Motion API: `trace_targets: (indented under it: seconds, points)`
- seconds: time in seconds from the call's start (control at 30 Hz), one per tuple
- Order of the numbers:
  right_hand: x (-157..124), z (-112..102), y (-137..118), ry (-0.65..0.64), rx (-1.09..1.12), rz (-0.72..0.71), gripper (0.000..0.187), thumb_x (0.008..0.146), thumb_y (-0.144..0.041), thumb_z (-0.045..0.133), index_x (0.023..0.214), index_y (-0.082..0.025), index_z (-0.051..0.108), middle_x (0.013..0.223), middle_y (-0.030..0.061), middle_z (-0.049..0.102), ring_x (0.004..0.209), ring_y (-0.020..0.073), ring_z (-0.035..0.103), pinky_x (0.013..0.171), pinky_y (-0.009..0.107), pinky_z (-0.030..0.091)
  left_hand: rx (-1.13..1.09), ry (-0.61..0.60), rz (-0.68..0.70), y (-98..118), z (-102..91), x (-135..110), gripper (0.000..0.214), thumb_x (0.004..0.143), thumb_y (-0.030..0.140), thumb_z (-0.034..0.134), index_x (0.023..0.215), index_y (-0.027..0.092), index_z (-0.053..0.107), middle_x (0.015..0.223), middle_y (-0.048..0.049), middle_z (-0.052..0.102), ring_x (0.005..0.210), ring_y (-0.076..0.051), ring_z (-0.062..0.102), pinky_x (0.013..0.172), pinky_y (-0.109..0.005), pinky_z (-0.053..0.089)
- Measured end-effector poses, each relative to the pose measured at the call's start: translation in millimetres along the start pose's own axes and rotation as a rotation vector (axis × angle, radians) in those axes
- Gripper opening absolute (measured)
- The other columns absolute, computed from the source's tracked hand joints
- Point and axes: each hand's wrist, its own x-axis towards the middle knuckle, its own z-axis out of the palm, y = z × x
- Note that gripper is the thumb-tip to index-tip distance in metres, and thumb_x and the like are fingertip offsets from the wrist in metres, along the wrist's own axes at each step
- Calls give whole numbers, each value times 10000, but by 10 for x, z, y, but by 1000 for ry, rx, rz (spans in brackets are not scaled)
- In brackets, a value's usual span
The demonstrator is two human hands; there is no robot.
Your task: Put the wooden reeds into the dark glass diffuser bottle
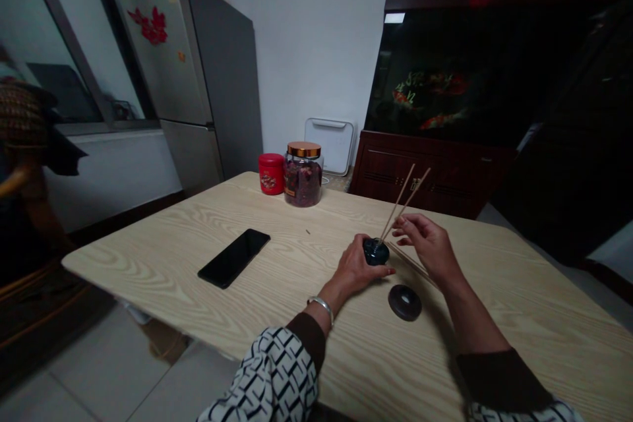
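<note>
My left hand (357, 265) is wrapped around a small, dark, glossy round pot (376, 253) on the table, its thumb along the near side. Two thin wooden sticks (406, 199) rise at a slant from the pot's top, spreading apart upward. My right hand (426, 242) is to the right of the pot, fingers curled, thumb and fingertips pinched at one of these sticks just above the opening. Beneath that hand, more thin sticks (413, 264) lie on the tabletop. A dark round disc (405, 302) with a shiny centre rests nearer to me.
On the pale wooden table (277, 277) lie a black phone (234, 258) at left and, at the back, a red canister (271, 174) beside a glass jar (302, 178) with a copper-coloured lid. A fish tank (435, 79) stands behind. Another person (24, 145) is at far left.
</note>
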Motion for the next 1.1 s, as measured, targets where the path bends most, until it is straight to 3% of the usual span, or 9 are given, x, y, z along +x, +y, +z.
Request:
trace_targets:
  seconds: [0.1, 0.17, 0.27, 0.33, 0.43, 0.7, 1.1]
  points:
    - [5, -259, 179, 8, -166, 55, 406, 902, -553, 517, 955, -172, 649, 885, 76, 691, 711, 172, 647, 591, 283, 507, -9, 3, -1, -13, 7, -1, 811, 550, 564, 869, 1179, 210, 500, 1050, -90, 631, 937, -254, 616, 872, -425, 506]
    - [-1, -474, 333, -4, -484, 78, 295, 897, -451, 530, 907, -188, 665, 855, 69, 696, 712, 178, 634, 621, 287, 476, -3, 2, -7, -21, 11, -4, 813, 557, 578, 860, 1187, 215, 497, 1050, -89, 631, 932, -255, 617, 865, -423, 506]
    - [-42, -702, 568, -141, -992, 192, 135, 834, -291, 583, 819, -215, 693, 877, 67, 714, 809, 199, 639, 699, 295, 436, 5, -8, -22, -21, 7, -10, 799, 576, 583, 847, 1195, 221, 494, 1044, -84, 634, 922, -253, 619, 853, -413, 505]
    - [-74, -752, 686, -248, -1156, 267, 111, 807, -281, 609, 819, -223, 703, 919, 70, 718, 855, 209, 641, 699, 292, 414, 2, -13, -31, -17, -2, -14, 784, 585, 563, 847, 1196, 223, 494, 1035, -78, 638, 917, -250, 622, 856, -408, 502]
    - [-91, -735, 781, -317, -1216, 321, 130, 790, -319, 630, 856, -233, 702, 911, 63, 715, 835, 209, 640, 663, 287, 388, -12, -20, -27, -15, -14, -19, 757, 602, 526, 845, 1200, 224, 493, 1042, -73, 640, 930, -246, 623, 863, -393, 496]
    - [-61, -725, 862, -342, -1122, 344, 90, 802, -239, 584, 809, -201, 665, 866, 56, 710, 793, 174, 621, 663, 261, 374, -9, -11, -24, -44, 12, -13, 721, 620, 503, 838, 1191, 227, 494, 1042, -71, 643, 923, -241, 625, 844, -383, 498]
    - [-96, -626, 741, -335, -1214, 288, 113, 822, -271, 563, 818, -240, 672, 849, 52, 719, 787, 197, 626, 621, 283, 343, -11, -21, -31, -22, -7, -11, 732, 601, 520, 846, 1179, 222, 511, 1027, -82, 644, 913, -252, 627, 842, -401, 511]
